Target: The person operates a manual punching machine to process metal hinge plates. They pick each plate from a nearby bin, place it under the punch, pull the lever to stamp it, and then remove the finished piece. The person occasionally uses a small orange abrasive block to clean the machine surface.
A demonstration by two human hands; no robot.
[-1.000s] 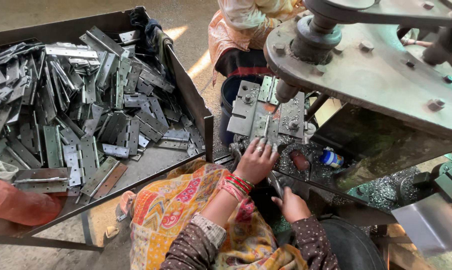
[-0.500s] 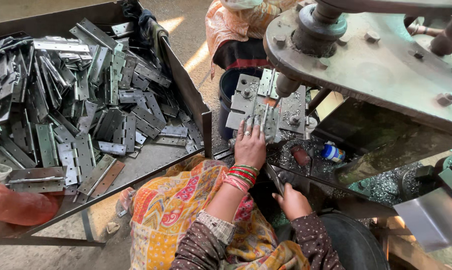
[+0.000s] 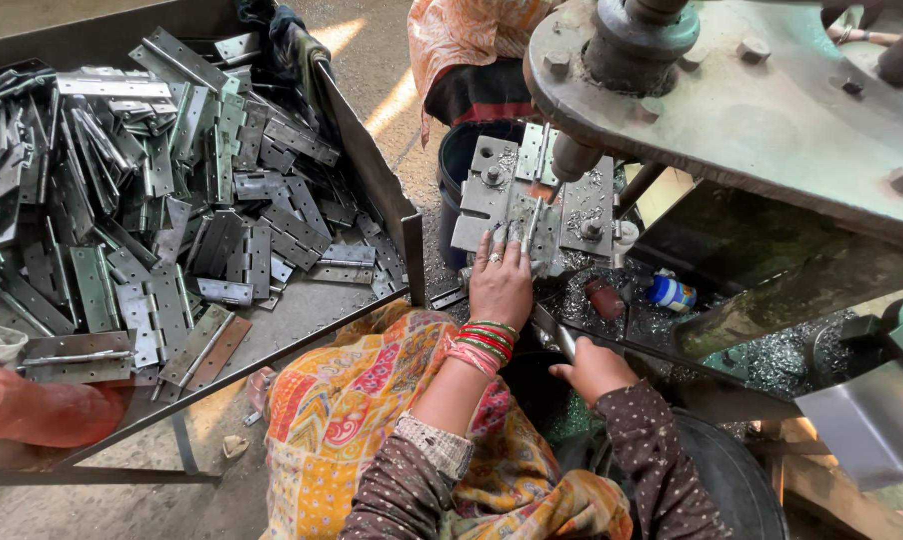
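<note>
Left hand [image 3: 501, 283] advanced onto die plate [image 3: 532, 205]; fingertips hidden.

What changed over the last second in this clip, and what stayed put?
The left hand moved forward from the machine bed's edge onto the metal piece under the punch. The right hand kept gripping the lever; the tray of hinges is unchanged.

Left hand [image 3: 500, 285] flat, fingers [image 3: 492, 243] spread on a metal strip [image 3: 532, 225] lying on the press plate [image 3: 502, 195]. Right hand [image 3: 594, 368] closed around a dark lever [image 3: 562, 335]. Metal shavings [image 3: 772, 360] scattered around the machine base. Tray [image 3: 372, 170] at left heaped with grey hinges [image 3: 172, 220]. Another person's orange garment [image 3: 462, 35] beyond the press.
</note>
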